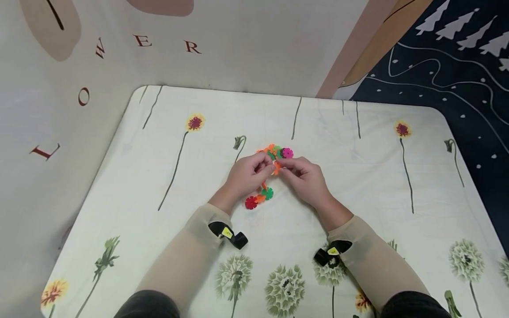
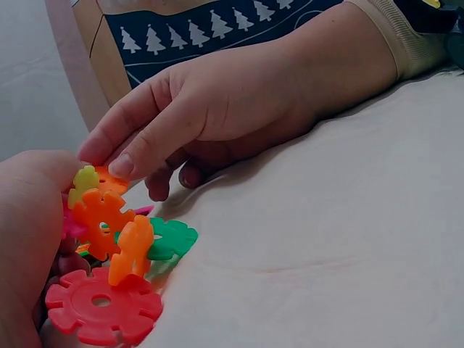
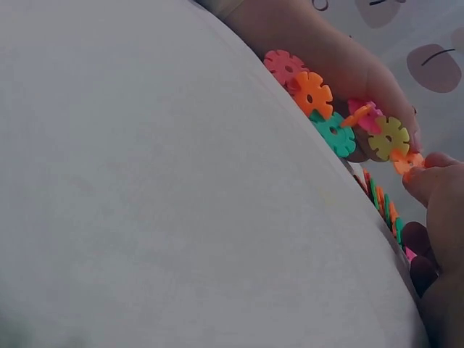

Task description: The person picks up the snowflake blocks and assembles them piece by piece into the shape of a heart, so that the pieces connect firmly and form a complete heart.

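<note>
Several slotted flower-shaped plastic discs form a linked chain that hangs below the left hand (image 1: 248, 174). A red disc (image 2: 105, 306) is at its lower end, with orange and green discs (image 1: 267, 193) beside it. Near the upper end, a yellow disc (image 3: 390, 138) meets an orange disc (image 3: 407, 162). The left hand's curled fingers hold the chain around this upper part, though its fingertips are partly hidden. With thumb and forefinger, the right hand (image 1: 304, 176) pinches the orange disc at the yellow one's edge. Both hands meet closely over the table.
Just beyond the fingers lie more discs in orange and green, with a magenta disc (image 1: 287, 153) at their right. The table (image 1: 358, 185) has a white cloth printed with flowers. A pale lettered wall covering (image 1: 254, 57) rises behind its far edge.
</note>
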The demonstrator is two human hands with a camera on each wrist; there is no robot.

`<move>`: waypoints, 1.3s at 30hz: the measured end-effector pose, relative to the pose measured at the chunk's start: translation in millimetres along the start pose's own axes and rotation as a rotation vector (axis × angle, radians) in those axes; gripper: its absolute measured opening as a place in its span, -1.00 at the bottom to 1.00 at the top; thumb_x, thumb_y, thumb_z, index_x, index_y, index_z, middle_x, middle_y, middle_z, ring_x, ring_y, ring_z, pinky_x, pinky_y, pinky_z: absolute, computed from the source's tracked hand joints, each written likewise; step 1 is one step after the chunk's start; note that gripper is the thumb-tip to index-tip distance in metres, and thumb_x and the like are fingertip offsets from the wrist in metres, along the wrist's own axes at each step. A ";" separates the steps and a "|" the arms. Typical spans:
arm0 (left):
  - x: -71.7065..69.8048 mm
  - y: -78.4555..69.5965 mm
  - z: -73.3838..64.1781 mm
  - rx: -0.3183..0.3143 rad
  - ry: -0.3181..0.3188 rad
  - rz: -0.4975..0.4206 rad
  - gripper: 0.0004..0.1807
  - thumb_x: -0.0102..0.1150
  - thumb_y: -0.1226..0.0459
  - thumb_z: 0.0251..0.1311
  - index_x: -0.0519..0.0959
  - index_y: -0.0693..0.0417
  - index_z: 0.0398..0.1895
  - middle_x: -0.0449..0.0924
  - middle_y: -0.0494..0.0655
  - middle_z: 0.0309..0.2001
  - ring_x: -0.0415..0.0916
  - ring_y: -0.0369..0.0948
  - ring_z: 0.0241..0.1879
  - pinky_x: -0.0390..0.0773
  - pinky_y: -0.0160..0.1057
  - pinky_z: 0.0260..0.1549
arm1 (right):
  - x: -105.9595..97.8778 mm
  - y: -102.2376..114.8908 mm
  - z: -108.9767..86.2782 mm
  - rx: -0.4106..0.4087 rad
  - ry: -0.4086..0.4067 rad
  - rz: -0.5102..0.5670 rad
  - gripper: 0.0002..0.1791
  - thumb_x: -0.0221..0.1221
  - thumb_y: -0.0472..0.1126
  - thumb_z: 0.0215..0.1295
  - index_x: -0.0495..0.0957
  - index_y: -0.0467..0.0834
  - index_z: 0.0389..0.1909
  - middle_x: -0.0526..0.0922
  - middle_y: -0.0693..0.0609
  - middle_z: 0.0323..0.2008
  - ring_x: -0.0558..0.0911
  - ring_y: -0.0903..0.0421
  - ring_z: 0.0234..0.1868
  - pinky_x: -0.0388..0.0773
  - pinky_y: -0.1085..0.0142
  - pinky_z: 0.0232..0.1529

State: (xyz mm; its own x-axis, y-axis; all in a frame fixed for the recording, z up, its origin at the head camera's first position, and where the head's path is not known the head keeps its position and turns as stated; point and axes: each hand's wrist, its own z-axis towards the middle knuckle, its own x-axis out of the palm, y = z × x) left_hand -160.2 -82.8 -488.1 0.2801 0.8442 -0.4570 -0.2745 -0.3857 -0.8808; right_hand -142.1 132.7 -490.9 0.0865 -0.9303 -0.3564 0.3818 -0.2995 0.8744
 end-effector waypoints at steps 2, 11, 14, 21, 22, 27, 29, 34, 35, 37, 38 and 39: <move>0.5 -0.2 0.0 0.007 -0.004 0.006 -0.88 0.25 0.16 0.50 0.58 -0.14 -0.28 0.38 -0.15 -0.60 0.40 -0.17 -0.64 0.35 -0.19 -0.57 | -0.7 -0.3 -0.1 0.009 -0.005 -0.012 -0.77 0.37 -0.39 0.41 0.79 -0.24 0.04 0.73 -0.09 -0.22 0.63 0.14 -0.28 0.53 0.46 -0.25; 1.6 -1.1 1.0 -0.004 -0.032 -0.004 -0.86 0.23 0.19 0.51 0.58 -0.09 -0.29 0.36 -0.14 -0.61 0.38 -0.16 -0.64 0.34 -0.19 -0.53 | -4.3 -2.8 5.2 0.022 -0.052 -0.205 -0.72 0.24 -0.41 0.42 0.75 -0.19 0.07 0.64 -0.11 0.31 0.37 -0.12 0.37 0.34 -0.02 0.26; 1.9 -0.6 1.4 -0.014 -0.035 -0.012 -0.86 0.22 0.19 0.52 0.58 -0.09 -0.28 0.39 -0.14 -0.59 0.40 -0.15 -0.63 0.36 -0.18 -0.51 | -5.0 -2.2 5.5 0.069 0.021 -0.270 -0.68 0.25 -0.36 0.42 0.71 -0.19 0.15 0.50 -0.16 0.45 0.23 -0.20 0.49 0.24 -0.15 0.39; 0.4 -1.7 0.8 -0.028 -0.030 -0.033 -0.87 0.19 0.19 0.53 0.57 -0.06 -0.26 0.43 -0.11 -0.56 0.43 -0.15 -0.63 0.41 -0.16 -0.49 | -4.5 0.1 6.1 0.146 0.099 -0.346 -0.70 0.26 -0.24 0.46 0.72 -0.18 0.15 0.42 -0.16 0.52 0.18 -0.18 0.54 0.21 -0.17 0.46; 0.4 -1.8 0.7 -0.030 -0.030 -0.032 -0.87 0.19 0.19 0.53 0.56 -0.06 -0.26 0.44 -0.12 -0.56 0.44 -0.15 -0.63 0.41 -0.15 -0.48 | -4.2 -0.2 6.1 0.144 0.097 -0.349 -0.71 0.26 -0.24 0.47 0.73 -0.19 0.13 0.44 -0.16 0.50 0.20 -0.18 0.53 0.23 -0.16 0.45; 0.3 -1.0 0.6 -0.043 -0.038 -0.041 -0.86 0.18 0.20 0.52 0.55 -0.06 -0.29 0.42 -0.12 -0.57 0.42 -0.15 -0.62 0.39 -0.16 -0.47 | -3.5 -1.8 5.9 0.125 0.076 -0.348 -0.71 0.27 -0.26 0.46 0.73 -0.21 0.12 0.54 -0.14 0.42 0.28 -0.18 0.48 0.28 -0.13 0.42; 0.2 -0.9 0.7 -0.045 -0.043 -0.049 -0.85 0.18 0.21 0.52 0.54 -0.06 -0.30 0.41 -0.11 -0.58 0.41 -0.15 -0.61 0.36 -0.17 -0.48 | -3.4 -2.6 6.1 0.115 0.064 -0.342 -0.71 0.27 -0.27 0.45 0.73 -0.22 0.13 0.57 -0.13 0.40 0.32 -0.16 0.46 0.29 -0.12 0.41; 0.3 -0.7 1.6 -0.041 -0.062 -0.066 -0.84 0.18 0.22 0.50 0.53 -0.06 -0.32 0.40 -0.11 -0.58 0.39 -0.15 -0.62 0.35 -0.19 -0.48 | -3.3 -2.7 6.9 0.122 0.009 -0.316 -0.62 0.25 -0.28 0.45 0.68 -0.24 0.23 0.63 -0.11 0.33 0.43 -0.10 0.39 0.37 -0.05 0.39; 0.5 -0.5 1.8 -0.041 -0.064 -0.069 -0.84 0.18 0.22 0.50 0.53 -0.06 -0.33 0.40 -0.12 -0.58 0.39 -0.15 -0.62 0.36 -0.19 -0.48 | -3.4 -2.6 7.1 0.131 -0.003 -0.311 -0.60 0.24 -0.27 0.45 0.66 -0.25 0.26 0.64 -0.10 0.32 0.45 -0.09 0.38 0.38 -0.03 0.39; 0.6 -0.4 1.9 -0.041 -0.066 -0.077 -0.83 0.18 0.22 0.50 0.53 -0.05 -0.33 0.40 -0.12 -0.59 0.40 -0.16 -0.63 0.37 -0.20 -0.49 | -3.5 -2.5 7.4 0.144 -0.026 -0.297 -0.57 0.23 -0.28 0.46 0.63 -0.26 0.31 0.66 -0.10 0.29 0.48 -0.07 0.36 0.39 -0.02 0.39; 0.4 -0.8 1.8 -0.042 -0.067 -0.080 -0.83 0.18 0.22 0.50 0.53 -0.05 -0.33 0.40 -0.12 -0.59 0.40 -0.15 -0.63 0.37 -0.20 -0.49 | -3.5 -2.3 7.5 0.149 -0.035 -0.292 -0.56 0.23 -0.28 0.46 0.62 -0.26 0.32 0.67 -0.10 0.28 0.49 -0.07 0.35 0.40 0.00 0.39; 0.3 -0.9 1.9 -0.040 -0.068 -0.084 -0.83 0.17 0.23 0.50 0.53 -0.04 -0.34 0.40 -0.12 -0.59 0.40 -0.15 -0.64 0.37 -0.20 -0.49 | -3.5 -2.1 7.5 0.151 -0.042 -0.289 -0.55 0.22 -0.28 0.47 0.62 -0.26 0.33 0.68 -0.09 0.26 0.50 -0.06 0.34 0.40 0.00 0.39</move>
State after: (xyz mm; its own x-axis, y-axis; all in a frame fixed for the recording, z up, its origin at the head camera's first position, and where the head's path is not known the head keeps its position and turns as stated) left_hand -161.6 -81.4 -487.2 0.2367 0.8971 -0.3730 -0.2150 -0.3261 -0.9206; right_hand -150.1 135.0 -489.0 -0.0446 -0.8089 -0.5862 0.2437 -0.5779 0.7789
